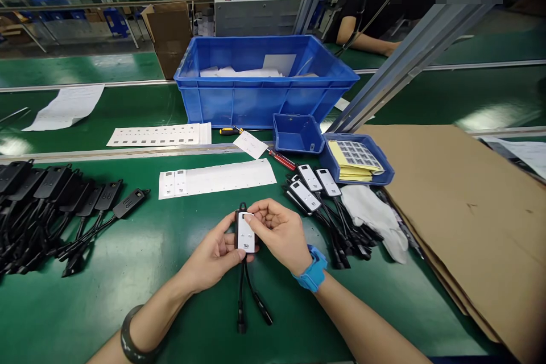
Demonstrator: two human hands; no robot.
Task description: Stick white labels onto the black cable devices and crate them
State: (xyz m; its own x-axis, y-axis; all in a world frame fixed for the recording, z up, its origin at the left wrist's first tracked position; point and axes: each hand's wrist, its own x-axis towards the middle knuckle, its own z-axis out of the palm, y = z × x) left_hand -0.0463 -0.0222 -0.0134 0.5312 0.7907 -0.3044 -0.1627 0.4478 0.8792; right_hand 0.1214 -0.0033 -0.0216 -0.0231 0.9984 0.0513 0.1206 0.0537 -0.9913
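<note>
My left hand (213,256) grips a small black cabled module (245,232) by its left side and lower end. A white label covers the module's face. The fingers of my right hand (277,230) are pinched on the label's top right corner. Two black cables hang from the module toward me across the green table (128,307). A white label sheet (222,177) lies just beyond my hands. Right of them sits a pile of labelled modules (313,187). Unlabelled black modules (63,205) lie in a row at the left.
A large blue bin (260,82) holding papers stands behind. A small blue tray (296,132) and another with yellow sheets (358,159) sit at right, next to a white glove (375,219) and cardboard (469,216). A screwdriver (279,158) lies nearby. Another person's arm (367,40) rests beyond.
</note>
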